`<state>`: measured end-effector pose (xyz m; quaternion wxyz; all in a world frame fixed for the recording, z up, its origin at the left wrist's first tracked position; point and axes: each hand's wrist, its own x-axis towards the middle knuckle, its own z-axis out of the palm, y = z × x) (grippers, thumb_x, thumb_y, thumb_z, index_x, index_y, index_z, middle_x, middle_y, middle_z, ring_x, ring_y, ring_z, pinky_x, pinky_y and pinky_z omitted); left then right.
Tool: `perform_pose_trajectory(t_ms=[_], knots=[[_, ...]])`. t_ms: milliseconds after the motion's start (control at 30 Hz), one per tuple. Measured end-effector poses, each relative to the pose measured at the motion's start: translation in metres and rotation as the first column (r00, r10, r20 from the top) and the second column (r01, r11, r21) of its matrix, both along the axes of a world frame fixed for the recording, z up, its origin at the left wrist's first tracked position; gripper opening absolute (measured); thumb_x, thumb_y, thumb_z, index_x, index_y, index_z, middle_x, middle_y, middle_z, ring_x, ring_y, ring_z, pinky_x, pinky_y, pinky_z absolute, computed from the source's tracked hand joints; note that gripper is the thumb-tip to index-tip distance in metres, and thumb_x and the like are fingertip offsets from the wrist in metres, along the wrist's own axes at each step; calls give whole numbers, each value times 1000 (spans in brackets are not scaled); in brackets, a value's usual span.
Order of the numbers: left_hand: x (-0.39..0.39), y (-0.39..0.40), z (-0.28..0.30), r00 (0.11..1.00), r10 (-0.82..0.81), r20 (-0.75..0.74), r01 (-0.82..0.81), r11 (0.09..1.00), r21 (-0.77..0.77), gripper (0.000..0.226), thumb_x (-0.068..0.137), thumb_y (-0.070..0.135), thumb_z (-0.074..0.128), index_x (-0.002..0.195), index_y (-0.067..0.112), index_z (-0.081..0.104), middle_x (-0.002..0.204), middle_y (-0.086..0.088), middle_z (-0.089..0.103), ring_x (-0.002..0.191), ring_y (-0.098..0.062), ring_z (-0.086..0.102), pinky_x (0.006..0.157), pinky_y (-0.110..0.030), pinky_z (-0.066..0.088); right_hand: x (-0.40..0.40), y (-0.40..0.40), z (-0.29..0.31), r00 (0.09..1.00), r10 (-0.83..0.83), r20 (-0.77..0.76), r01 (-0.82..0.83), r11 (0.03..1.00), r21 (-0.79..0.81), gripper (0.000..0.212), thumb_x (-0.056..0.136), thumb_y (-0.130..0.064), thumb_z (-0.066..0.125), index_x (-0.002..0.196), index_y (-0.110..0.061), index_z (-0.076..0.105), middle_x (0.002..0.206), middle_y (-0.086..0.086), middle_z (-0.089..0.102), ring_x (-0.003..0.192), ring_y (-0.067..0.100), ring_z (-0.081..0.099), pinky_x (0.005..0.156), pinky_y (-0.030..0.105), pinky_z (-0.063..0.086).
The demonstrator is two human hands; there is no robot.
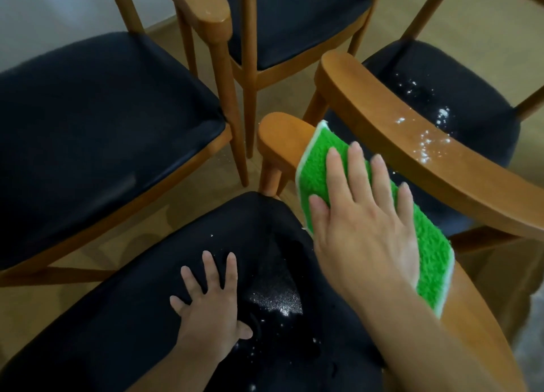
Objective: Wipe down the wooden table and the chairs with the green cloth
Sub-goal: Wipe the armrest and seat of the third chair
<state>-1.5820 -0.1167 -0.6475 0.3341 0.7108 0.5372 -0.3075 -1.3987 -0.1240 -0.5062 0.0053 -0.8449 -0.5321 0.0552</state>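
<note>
In the head view, the right hand [360, 215] presses the green cloth [374, 215] flat, fingers straight and spread, on the near chair's wooden armrest [279, 138]. To its left and lower, the left hand [210, 300] rests spread on the dark seat [147, 332] (white specks [279, 302] just beside the thumb).

Wooden floor [391, 12]: pale boards, carrying four wooden armchairs with dark seat pads, legs set close together at the centre.

Nearest chair, seat [132, 318]: left hand [210, 306] resting flat with fingers spread; white specks scattered just beside it toward the seat's middle. Its armrest [282, 135]: green cloth [321, 168] laid along it, right hand [362, 215] pressing flat on top.

Right chair: white specks on the armrest [382, 115] and on the seat [426, 76].

Left chair seat [97, 121] and far chair seat [294, 18].
</note>
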Motion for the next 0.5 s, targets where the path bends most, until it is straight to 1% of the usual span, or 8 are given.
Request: perform_pose_trajectory(t_ms=[67,133,200,267,333,400,433,500], knots=[[1,2,1,1000,4,-11,-4,1000,-25,121,80,45,69,135,31,-38,140,-11,-47,131,-51,-28,105,-68,12,-1,30,-1,998,66,-19,-66,997,29,61,98,-47,19,151,-27,-2,161,-1,-2,147,25,-4,114,52,1],[2,2,1,1000,8,-19,-8,999,-38,123,80,44,70,132,32,-41,139,-10,-48,131,-50,-29,106,-68,12,-5,67,-2,985,167,-33,-165,985,51,63,99,-44,31,152,-27,2,161,1,1,147,28,0,113,55,4],[2,3,1,1000,15,-16,-16,999,-39,124,79,43,70,128,33,-43,139,-9,-49,131,-49,-30,106,-68,11,-16,98,-3,960,277,-24,-277,961,22,63,98,-33,40,152,-25,9,161,3,2,146,31,-1,113,57,5],[1,2,1,1000,19,-12,-19,999,-29,124,79,44,71,129,34,-42,139,-8,-49,132,-49,-30,105,-68,10,-27,112,-4,936,350,24,-350,937,-6,59,97,-22,37,152,-19,16,161,6,0,146,31,-5,113,56,4],[0,2,2,1000,22,-12,-23,999,-27,124,78,44,71,131,34,-40,140,-8,-48,132,-48,-29,105,-68,11,-28,103,-5,934,355,46,-357,933,37,56,98,-19,33,152,-17,19,161,8,0,146,31,-6,115,52,2],[-1,3,2,1000,19,-15,-20,999,-26,124,78,45,71,129,33,-42,141,-7,-48,132,-49,-28,105,-68,13,-23,74,-7,935,354,21,-354,932,75,58,96,-19,33,152,-20,16,161,8,-3,146,31,-6,115,51,1],[-1,4,2,1000,14,-18,-15,1000,-25,124,78,46,71,128,33,-43,142,-8,-47,133,-49,-28,105,-68,14,-20,54,-8,935,353,21,-354,933,62,61,94,-20,34,153,-23,14,161,8,-5,146,31,-5,115,51,2],[1,5,4,1000,13,-21,-14,999,-36,123,79,46,70,130,33,-41,143,-9,-45,133,-49,-26,106,-67,15,-13,12,-9,954,291,72,-294,955,33,70,87,-19,39,153,-26,17,161,10,4,146,34,6,113,54,10]])
